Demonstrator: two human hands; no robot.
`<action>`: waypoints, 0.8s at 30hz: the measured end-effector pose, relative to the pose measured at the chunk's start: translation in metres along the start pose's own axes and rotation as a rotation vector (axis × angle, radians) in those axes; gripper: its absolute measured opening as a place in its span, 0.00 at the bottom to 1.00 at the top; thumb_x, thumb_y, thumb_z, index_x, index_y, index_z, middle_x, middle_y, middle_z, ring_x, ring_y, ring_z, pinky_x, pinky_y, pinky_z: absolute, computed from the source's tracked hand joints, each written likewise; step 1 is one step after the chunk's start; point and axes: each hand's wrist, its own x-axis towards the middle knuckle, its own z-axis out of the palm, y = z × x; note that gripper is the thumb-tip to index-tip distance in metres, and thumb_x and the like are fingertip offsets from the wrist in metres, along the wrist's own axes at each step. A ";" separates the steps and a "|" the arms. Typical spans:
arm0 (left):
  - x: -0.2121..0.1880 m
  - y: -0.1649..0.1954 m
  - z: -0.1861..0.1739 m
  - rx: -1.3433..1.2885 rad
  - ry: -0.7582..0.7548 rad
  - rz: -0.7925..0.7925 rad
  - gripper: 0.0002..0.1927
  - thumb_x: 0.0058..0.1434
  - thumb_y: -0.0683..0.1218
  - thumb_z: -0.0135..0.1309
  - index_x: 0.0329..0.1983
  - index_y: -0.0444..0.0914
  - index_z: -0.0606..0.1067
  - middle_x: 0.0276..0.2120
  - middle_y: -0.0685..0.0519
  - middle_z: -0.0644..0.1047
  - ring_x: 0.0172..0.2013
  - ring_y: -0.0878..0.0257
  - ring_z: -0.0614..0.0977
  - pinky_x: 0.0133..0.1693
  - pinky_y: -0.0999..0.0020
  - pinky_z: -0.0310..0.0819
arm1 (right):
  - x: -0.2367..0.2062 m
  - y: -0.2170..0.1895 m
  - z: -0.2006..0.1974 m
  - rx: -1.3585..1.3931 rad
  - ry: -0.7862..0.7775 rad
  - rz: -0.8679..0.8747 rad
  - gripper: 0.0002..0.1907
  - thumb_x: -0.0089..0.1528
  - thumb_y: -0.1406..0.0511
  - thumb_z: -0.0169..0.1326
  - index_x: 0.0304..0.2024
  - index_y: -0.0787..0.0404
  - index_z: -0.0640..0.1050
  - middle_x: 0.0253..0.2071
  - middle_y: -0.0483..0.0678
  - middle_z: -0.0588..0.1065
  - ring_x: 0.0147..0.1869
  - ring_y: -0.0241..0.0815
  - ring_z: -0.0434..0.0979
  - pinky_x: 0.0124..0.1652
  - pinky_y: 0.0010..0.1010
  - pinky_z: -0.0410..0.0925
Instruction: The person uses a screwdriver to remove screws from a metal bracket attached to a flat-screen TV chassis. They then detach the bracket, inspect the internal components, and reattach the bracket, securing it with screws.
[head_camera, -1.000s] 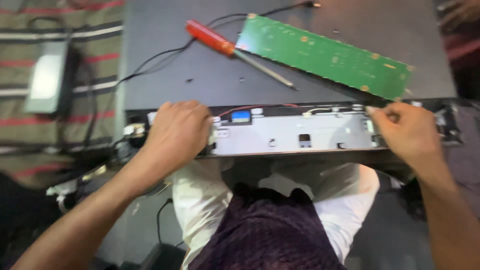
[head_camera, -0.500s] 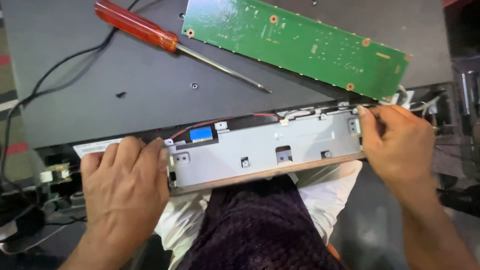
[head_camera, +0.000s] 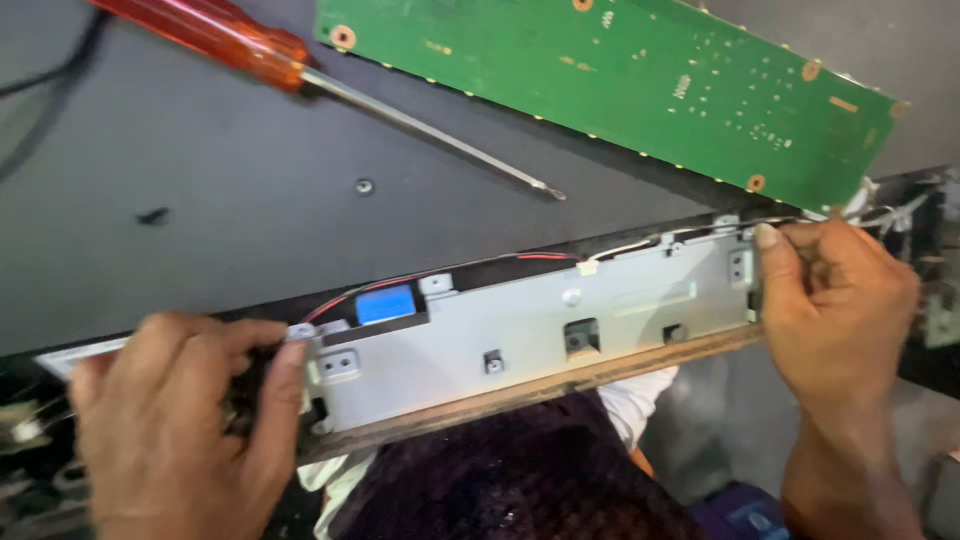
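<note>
Dark panel (head_camera: 200, 250) behind, metal bracket (head_camera: 530, 340) between left hand (head_camera: 175, 430), right hand (head_camera: 835, 300)

Red-handled screwdriver (head_camera: 300, 75), green circuit board (head_camera: 640, 90), loose screw (head_camera: 364, 186), black cable (head_camera: 50, 100)

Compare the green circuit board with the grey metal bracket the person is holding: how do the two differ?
The green circuit board lies loose and untouched on the dark panel; the metal bracket sits along the panel's near edge, gripped by the left hand and right hand. The board is green with tiny dots; the bracket is bare grey with cut-outs. Both are long, flat and tilted alike.
</note>
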 end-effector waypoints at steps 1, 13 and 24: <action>0.000 -0.001 0.004 -0.004 -0.009 0.004 0.09 0.60 0.47 0.66 0.39 0.40 0.80 0.34 0.53 0.74 0.40 0.57 0.77 0.54 0.54 0.62 | 0.002 0.003 0.000 -0.041 -0.014 -0.018 0.05 0.70 0.71 0.59 0.41 0.69 0.78 0.29 0.43 0.71 0.27 0.25 0.64 0.27 0.22 0.56; -0.045 -0.040 0.066 -0.233 0.061 -0.072 0.07 0.65 0.41 0.64 0.34 0.36 0.77 0.30 0.54 0.69 0.27 0.68 0.66 0.32 0.74 0.61 | 0.013 0.032 -0.021 0.016 -0.108 0.018 0.07 0.69 0.69 0.58 0.37 0.69 0.80 0.23 0.44 0.72 0.25 0.26 0.65 0.24 0.23 0.57; -0.046 -0.085 0.105 -0.099 -0.103 -0.146 0.07 0.66 0.44 0.64 0.45 0.39 0.83 0.24 0.52 0.67 0.23 0.65 0.63 0.28 0.71 0.60 | 0.029 0.057 -0.049 0.129 -0.268 0.098 0.11 0.69 0.66 0.54 0.37 0.68 0.81 0.24 0.42 0.74 0.27 0.26 0.66 0.26 0.23 0.61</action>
